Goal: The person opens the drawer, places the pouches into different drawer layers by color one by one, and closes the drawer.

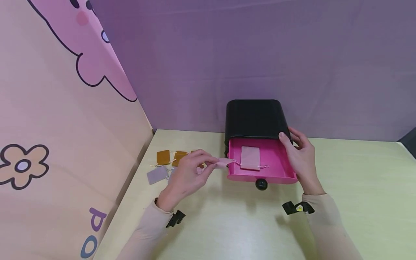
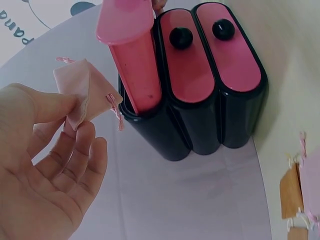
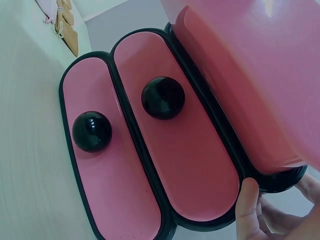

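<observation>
Pink drawstring pouch (image 1: 222,164), mid-frame beside open pink drawer (image 1: 276,159): presumably light, limp, best held by its cloth body. Left fingers (image 1: 205,158) pinch it; right fingers (image 1: 301,137) grip black cabinet (image 1: 255,117).

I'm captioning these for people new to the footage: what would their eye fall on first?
Probably the bright pink top drawer, pulled open from the black cabinet, with a pale pink pouch lying inside. Next, the left hand pinching another pink pouch by the drawer's left edge, while the right hand grips the cabinet's right side. Brown pouches lie on the table's left.
</observation>
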Demonstrator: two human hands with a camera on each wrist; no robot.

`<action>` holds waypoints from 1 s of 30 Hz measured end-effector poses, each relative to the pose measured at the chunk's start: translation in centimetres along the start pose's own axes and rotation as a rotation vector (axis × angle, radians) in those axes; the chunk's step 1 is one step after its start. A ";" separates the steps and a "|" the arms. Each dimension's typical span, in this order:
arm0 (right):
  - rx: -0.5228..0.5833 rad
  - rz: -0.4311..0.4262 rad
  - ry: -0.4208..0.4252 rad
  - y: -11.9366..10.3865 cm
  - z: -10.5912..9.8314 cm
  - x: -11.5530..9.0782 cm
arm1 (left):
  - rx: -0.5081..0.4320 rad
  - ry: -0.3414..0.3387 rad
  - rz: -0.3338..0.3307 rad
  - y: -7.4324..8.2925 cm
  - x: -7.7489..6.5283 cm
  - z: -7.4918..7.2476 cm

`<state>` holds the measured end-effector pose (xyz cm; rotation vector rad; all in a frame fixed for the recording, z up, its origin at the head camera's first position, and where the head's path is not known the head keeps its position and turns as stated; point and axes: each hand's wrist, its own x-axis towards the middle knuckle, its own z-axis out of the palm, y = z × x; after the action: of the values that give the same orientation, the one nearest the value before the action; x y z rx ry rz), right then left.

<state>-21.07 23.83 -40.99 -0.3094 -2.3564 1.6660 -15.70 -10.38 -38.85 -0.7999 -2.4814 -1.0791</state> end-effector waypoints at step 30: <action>0.032 -0.009 0.003 0.2 0.0 0.1 | -0.002 -0.078 0.060 2.3 4.2 4.2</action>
<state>-21.13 23.86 -41.18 -0.2953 -2.3234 1.6962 -17.90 -4.39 -38.25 -0.9276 -2.5036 -1.0488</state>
